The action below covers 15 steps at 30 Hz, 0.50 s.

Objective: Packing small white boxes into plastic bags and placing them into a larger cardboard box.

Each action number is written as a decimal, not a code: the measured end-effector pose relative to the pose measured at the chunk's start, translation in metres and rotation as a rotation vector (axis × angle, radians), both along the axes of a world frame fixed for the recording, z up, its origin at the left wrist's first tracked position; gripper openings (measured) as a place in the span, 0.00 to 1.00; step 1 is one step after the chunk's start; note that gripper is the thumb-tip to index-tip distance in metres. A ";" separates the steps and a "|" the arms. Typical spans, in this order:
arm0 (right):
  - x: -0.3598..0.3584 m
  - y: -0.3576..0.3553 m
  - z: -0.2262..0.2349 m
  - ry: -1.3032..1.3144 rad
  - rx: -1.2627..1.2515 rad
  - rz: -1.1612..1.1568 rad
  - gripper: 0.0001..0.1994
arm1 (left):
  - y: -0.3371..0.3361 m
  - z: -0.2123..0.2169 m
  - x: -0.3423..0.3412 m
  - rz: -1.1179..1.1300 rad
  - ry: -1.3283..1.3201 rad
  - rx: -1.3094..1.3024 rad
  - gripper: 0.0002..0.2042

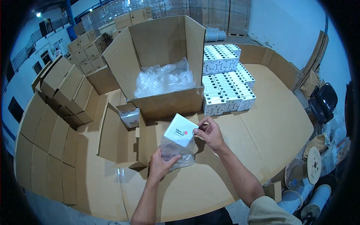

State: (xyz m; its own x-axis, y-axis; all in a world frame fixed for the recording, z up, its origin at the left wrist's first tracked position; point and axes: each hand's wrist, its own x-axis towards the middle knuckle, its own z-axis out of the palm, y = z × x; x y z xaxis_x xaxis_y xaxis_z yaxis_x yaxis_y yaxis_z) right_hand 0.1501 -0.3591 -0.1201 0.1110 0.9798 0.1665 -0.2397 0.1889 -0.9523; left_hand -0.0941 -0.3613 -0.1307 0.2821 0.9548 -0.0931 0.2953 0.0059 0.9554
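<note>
A small white box [181, 129] with a printed logo stands partly out of a clear plastic bag [182, 152], tilted over the cardboard-covered table. My right hand [210, 134] pinches the box's right edge between thumb and fingers. Around the bag's lower left side, my left hand [161, 165] is closed, thumb across the plastic. Just left of them sits an open narrow carton [119, 144]. Inside its far end is another white box in clear plastic [130, 117].
Behind my hands stands a large open carton [168, 103] filled with clear plastic bags [165, 79]. Stacked white boxes [228, 84] rise to its right. Brown cartons [45, 150] line the left edge. A black chair [323, 101] and cable spools [313, 165] are at the right.
</note>
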 end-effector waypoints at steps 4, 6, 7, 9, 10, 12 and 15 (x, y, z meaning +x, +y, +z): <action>0.001 0.004 -0.005 0.015 0.075 -0.038 0.13 | -0.001 0.003 0.001 -0.014 -0.051 -0.014 0.26; -0.001 0.003 -0.003 0.032 0.080 -0.032 0.13 | -0.002 0.005 0.002 -0.007 -0.025 -0.005 0.25; -0.002 0.003 -0.003 0.049 0.085 -0.024 0.13 | -0.002 0.005 0.002 -0.017 -0.050 -0.004 0.25; -0.002 0.004 -0.007 0.036 0.093 -0.023 0.13 | -0.002 0.005 0.002 -0.027 -0.075 -0.003 0.25; -0.002 0.004 -0.009 0.022 0.100 -0.022 0.12 | -0.002 0.004 0.002 -0.034 -0.058 0.025 0.25; -0.002 0.003 -0.009 -0.016 0.120 0.008 0.12 | -0.001 0.004 0.002 -0.041 -0.041 0.053 0.25; -0.005 0.002 -0.008 -0.032 0.113 0.057 0.12 | -0.003 0.008 0.004 -0.060 -0.109 0.018 0.25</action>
